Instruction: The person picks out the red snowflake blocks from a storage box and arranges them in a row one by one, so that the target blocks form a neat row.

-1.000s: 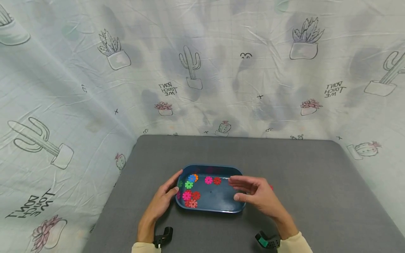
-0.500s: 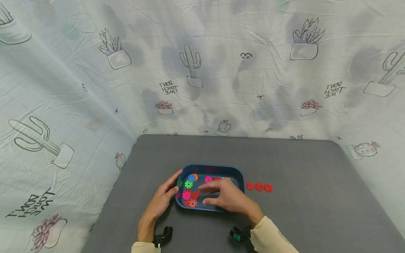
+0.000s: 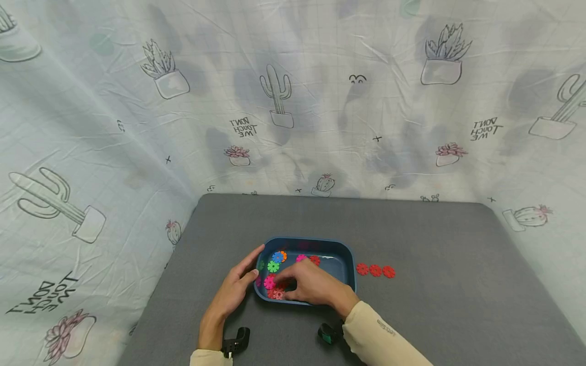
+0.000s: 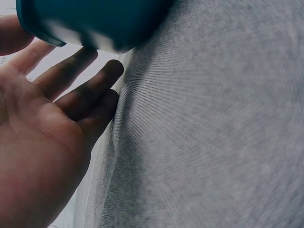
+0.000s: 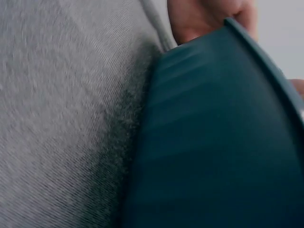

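Observation:
A dark blue tray [image 3: 334,245] on the grey table holds several small notched plastic snowflake discs. My left hand [image 3: 234,288] rests against the tray's left end, thumb at the rim; in the left wrist view the fingers lie fairly straight beside its wall. Inside the tray, my right hand [image 3: 313,282] reaches down with thumb and fingertips apart, right at a pink disc [image 3: 269,281] and a pale red disc [image 3: 278,294]. A red disc is hidden beneath the hand. Farther back in the tray are a green disc [image 3: 273,267], a blue disc [image 3: 277,257] and another red disc [image 3: 314,260].
Three red discs lie in a row on the table, with a middle disc [image 3: 375,270], just right of the tray. A cactus-print cloth [image 3: 320,152] hangs behind and beside the grey table [image 3: 439,239]. The tray's outer wall [image 5: 209,137] fills much of the right wrist view.
My right hand has moved left from the tray's right end to the discs at its left side, uncovering the row of red discs on the table. My left hand stays put.

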`<state>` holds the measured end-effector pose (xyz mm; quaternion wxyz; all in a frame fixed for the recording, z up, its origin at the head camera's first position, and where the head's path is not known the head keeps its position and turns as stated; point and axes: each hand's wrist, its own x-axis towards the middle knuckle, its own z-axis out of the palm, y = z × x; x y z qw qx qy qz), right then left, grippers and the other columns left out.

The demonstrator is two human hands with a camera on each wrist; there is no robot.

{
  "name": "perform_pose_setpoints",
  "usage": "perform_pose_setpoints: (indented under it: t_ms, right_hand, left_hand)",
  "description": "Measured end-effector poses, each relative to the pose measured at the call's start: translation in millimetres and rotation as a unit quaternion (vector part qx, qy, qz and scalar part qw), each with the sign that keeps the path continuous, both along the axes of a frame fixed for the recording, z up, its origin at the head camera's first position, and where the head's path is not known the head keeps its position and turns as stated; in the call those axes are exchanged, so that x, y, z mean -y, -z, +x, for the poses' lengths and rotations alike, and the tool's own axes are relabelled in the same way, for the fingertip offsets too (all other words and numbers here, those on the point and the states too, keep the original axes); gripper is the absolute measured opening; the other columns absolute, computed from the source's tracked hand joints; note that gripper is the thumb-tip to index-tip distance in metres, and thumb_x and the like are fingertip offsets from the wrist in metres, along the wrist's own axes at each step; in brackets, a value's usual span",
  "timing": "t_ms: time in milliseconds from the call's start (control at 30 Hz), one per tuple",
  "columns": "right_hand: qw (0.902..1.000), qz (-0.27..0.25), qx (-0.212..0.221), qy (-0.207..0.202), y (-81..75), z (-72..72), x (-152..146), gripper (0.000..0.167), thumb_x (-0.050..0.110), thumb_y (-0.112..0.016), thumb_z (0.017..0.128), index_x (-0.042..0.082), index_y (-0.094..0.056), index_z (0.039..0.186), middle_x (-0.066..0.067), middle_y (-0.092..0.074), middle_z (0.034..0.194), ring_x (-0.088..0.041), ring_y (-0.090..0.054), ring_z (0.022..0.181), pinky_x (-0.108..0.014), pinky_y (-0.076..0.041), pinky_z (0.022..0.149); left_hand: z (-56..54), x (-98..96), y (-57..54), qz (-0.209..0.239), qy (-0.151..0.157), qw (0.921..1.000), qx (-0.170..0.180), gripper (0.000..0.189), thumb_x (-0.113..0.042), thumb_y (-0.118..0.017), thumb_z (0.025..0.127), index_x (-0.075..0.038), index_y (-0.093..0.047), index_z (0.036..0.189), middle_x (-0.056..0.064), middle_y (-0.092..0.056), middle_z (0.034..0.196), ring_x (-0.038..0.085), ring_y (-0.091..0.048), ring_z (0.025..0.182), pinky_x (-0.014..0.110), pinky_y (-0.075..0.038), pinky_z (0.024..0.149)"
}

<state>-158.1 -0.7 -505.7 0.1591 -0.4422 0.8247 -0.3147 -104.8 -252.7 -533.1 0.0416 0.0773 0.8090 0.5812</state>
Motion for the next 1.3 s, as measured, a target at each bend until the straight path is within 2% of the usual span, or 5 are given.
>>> perform_pose_setpoints:
  t_ms: [133, 367, 633, 1067, 1300]
  right_hand:
    - [0.9974, 0.038, -0.054, -0.028, -0.8, -2.0, 5.4, 0.035, 0.02, -0.088, 0.094, 0.02, -0.082, 0.129, 0.014, -0.081, 0.12, 0.006, -0.072, 0.104, -0.016, -0.057, 0.093]
    - [0.9857, 0.065, -0.141, -0.064, 0.4, -3.8, 12.8, 0.028, 0.018, -0.089, 0.094, 0.022, -0.084, 0.122, 0.013, -0.081, 0.109, 0.006, -0.068, 0.091, -0.013, -0.055, 0.087]
    - [0.9822, 0.066, -0.164, -0.063, 5.3, -2.8, 14.3, 0.027, 0.02, -0.089, 0.093, 0.023, -0.084, 0.119, 0.013, -0.08, 0.107, 0.005, -0.066, 0.091, -0.013, -0.055, 0.087]
    - [0.9728, 0.046, -0.215, -0.073, 11.3, 0.2, 21.7, 0.019, 0.017, -0.084, 0.097, 0.019, -0.08, 0.115, 0.011, -0.074, 0.092, 0.001, -0.056, 0.079, -0.011, -0.048, 0.077]
    - [0.9708, 0.06, -0.219, -0.075, 15.0, 3.3, 22.5, 0.024, 0.018, -0.086, 0.096, 0.02, -0.08, 0.119, 0.011, -0.078, 0.101, 0.002, -0.063, 0.086, -0.012, -0.054, 0.085]
  left_hand:
    - [1.1, -0.7, 0.8, -0.005, 0.0, 1.0, -0.004, 0.06, -0.01, -0.05, 0.113, -0.028, -0.043, 0.17, 0.001, -0.037, 0.178, 0.029, -0.03, 0.166, 0.04, -0.026, 0.132]
    - [1.0, -3.5, 2.0, -0.007, -0.002, 1.0, -0.004, 0.061, -0.01, -0.051, 0.112, -0.026, -0.044, 0.17, 0.0, -0.038, 0.177, 0.029, -0.03, 0.167, 0.056, -0.023, 0.134]
    - [3.0, -6.0, 3.8, 0.013, -0.005, 0.9999, -0.002, 0.061, -0.006, -0.05, 0.112, -0.026, -0.045, 0.169, 0.002, -0.038, 0.178, 0.032, -0.028, 0.168, 0.068, -0.018, 0.133]
    - [10.3, -7.2, 3.8, -0.005, -0.012, 0.9999, -0.008, 0.06, -0.01, -0.051, 0.112, -0.025, -0.044, 0.169, 0.001, -0.038, 0.177, 0.031, -0.03, 0.167, 0.061, -0.022, 0.133]
    - [14.8, -7.9, 6.3, -0.002, -0.017, 0.9998, 0.001, 0.061, -0.009, -0.051, 0.112, -0.027, -0.044, 0.169, 0.0, -0.038, 0.177, 0.029, -0.029, 0.167, 0.059, -0.022, 0.134]
